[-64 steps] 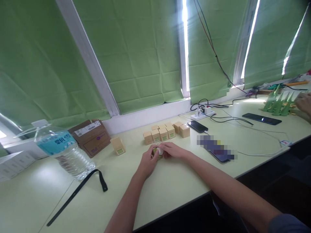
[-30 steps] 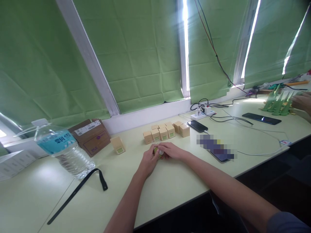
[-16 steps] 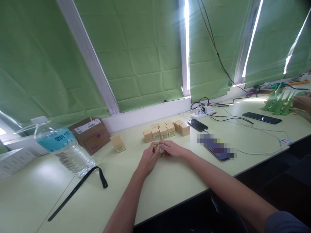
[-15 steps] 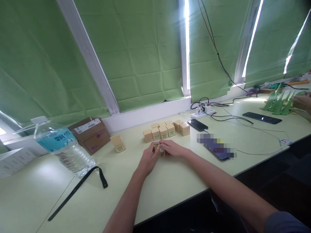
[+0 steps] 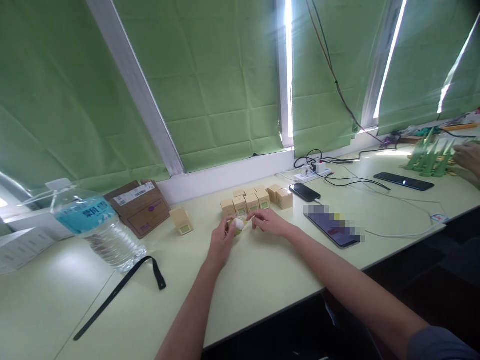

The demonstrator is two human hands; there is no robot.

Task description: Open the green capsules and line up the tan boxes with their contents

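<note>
My left hand (image 5: 221, 240) is closed round a small round container (image 5: 239, 224) with a white top and a yellow-green side, just above the table. Much of its body is hidden by my fingers. Close on its right is my right hand (image 5: 268, 222), fingers bent and apart; its index fingertip reaches to the container's edge, and whether it touches is unclear. Behind my hands several small cardboard boxes (image 5: 252, 202) stand in a cluster. A single box (image 5: 181, 221) with its flap up stands to the left.
On the left are a large water bottle (image 5: 101, 225), a brown carton (image 5: 144, 210) and a black strap (image 5: 116, 292). Phones (image 5: 304, 192) and a power strip (image 5: 314, 174) with cables lie right. Another person's hand (image 5: 468, 156) is beside green spiky pieces (image 5: 431, 157) at far right.
My hands were together round the container; my right hand has drawn away to the right. The left hand has shifted slightly left with the container, whose white top now shows more.
</note>
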